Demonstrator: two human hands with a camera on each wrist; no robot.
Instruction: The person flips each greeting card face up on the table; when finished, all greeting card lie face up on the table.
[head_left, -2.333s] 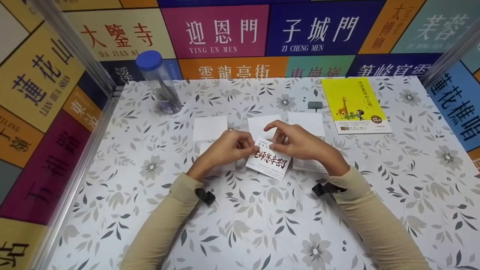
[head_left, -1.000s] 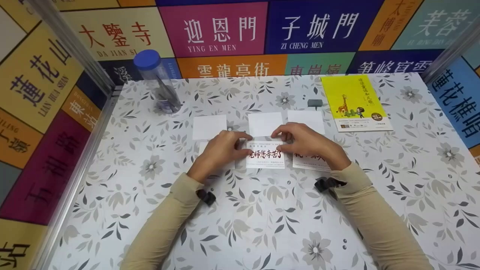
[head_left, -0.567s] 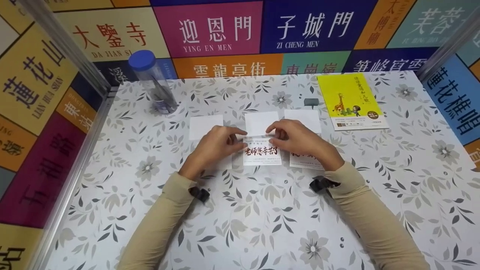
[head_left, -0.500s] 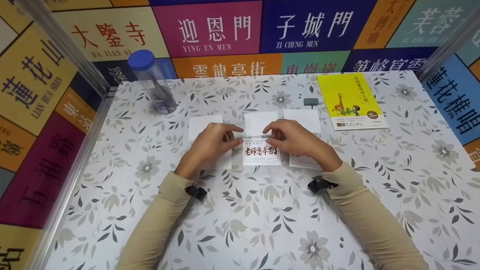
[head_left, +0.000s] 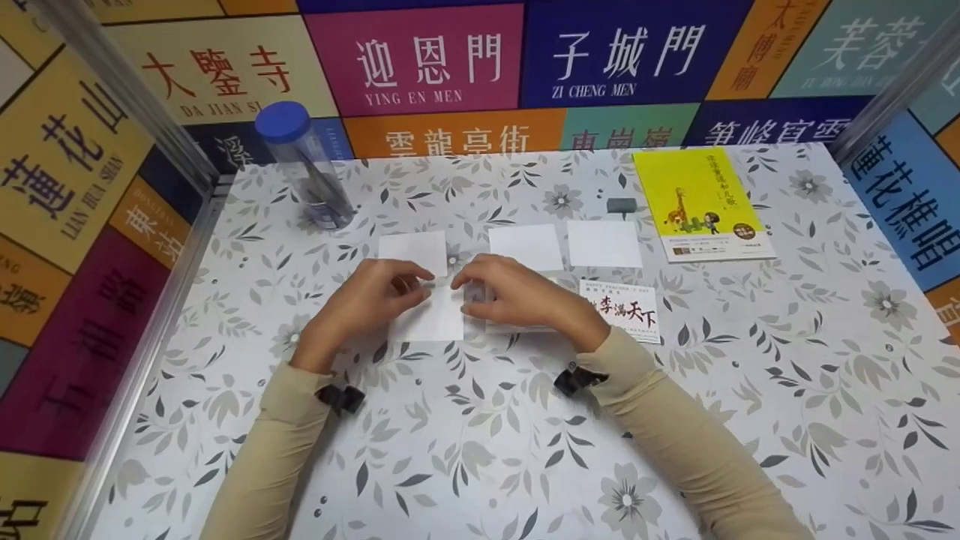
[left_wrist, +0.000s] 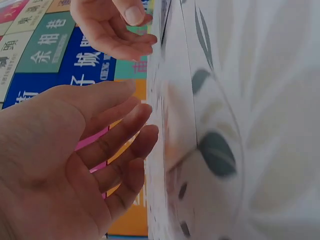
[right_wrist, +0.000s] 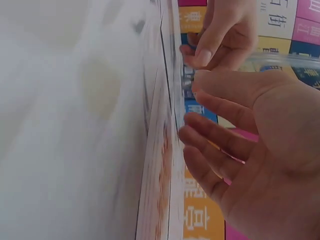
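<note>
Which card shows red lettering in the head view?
The front row's rightmost card; the right hand mostly covers the middle one, while the other four look blank.

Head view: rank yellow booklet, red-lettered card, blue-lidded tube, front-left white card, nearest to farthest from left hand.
From the left hand:
1. Front-left white card, by its fingertips
2. Blue-lidded tube, back left
3. Red-lettered card, right
4. Yellow booklet, back right
</note>
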